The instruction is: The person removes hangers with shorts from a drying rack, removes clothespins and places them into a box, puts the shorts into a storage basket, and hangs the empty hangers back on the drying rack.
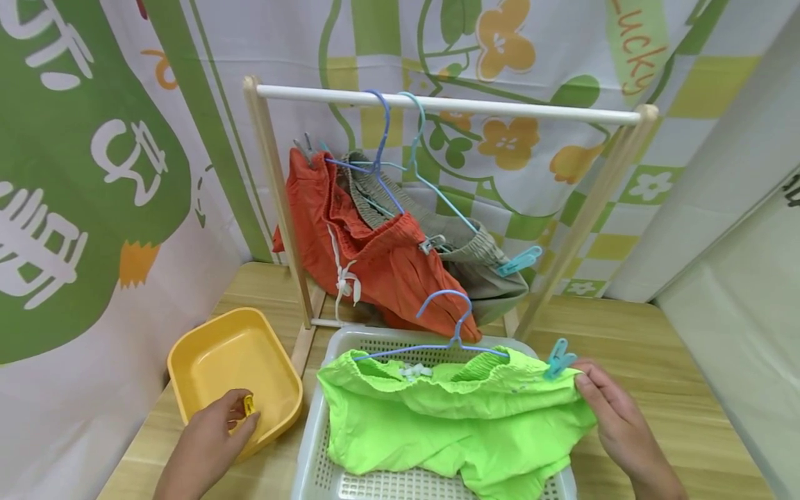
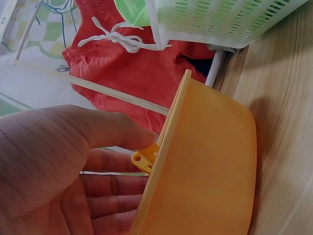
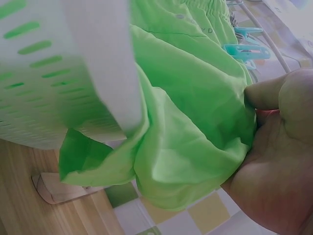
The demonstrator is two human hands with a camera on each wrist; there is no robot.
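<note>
Between thumb and finger, my left hand (image 1: 215, 434) pinches a small yellow clothespin (image 1: 248, 404) over the near side of a yellow bin (image 1: 234, 368). The left wrist view shows the clothespin (image 2: 145, 159) close to the bin's rim. My right hand (image 1: 619, 417) grips the right edge of bright green shorts (image 1: 450, 423), which lie across a white basket (image 1: 312, 444). A blue hanger (image 1: 458, 326) sits in the waistband, its hook upright. A teal clothespin (image 1: 559, 360) is clipped on the waistband's right end, beside my right fingers.
Behind the basket stands a rack with a white rod (image 1: 512, 107) and wooden legs. Red shorts (image 1: 375, 257) and grey-green shorts (image 1: 487, 278) hang there on hangers, with clothespins on them. Printed curtains (image 1: 281, 42) enclose the wooden table (image 1: 662, 389) at back and left.
</note>
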